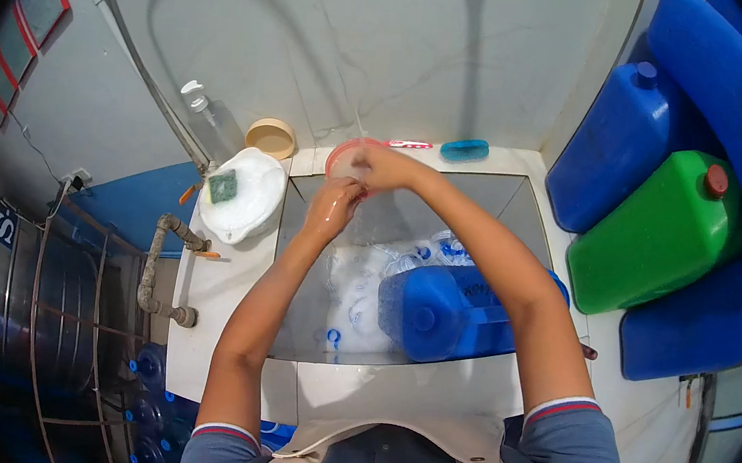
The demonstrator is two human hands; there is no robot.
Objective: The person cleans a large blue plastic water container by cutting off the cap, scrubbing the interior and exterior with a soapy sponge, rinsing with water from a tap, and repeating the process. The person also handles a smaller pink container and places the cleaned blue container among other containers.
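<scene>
Above the far edge of a sink basin (294,314), my two hands meet at a round, translucent container with a red rim (340,150). My left hand (335,205) is wet and closed on its near edge, where a bit of red shows. My right hand (385,170) reaches over the container from the right, its fingers bent downward and partly hidden. A thin stream of water seems to fall there. Below my right forearm a blue jerrycan (426,314) lies in the sink. Clear plastic pieces with blue rings (361,307) lie beside it in water or suds.
A white tub of foam (252,205) holds a green sponge (223,185) at left, near a pump bottle (211,120) and tan bowl (270,138). A blue brush (464,150) lies on the back ledge. Blue and green jerrycans (651,234) crowd the right; a pipe (155,263) stands left.
</scene>
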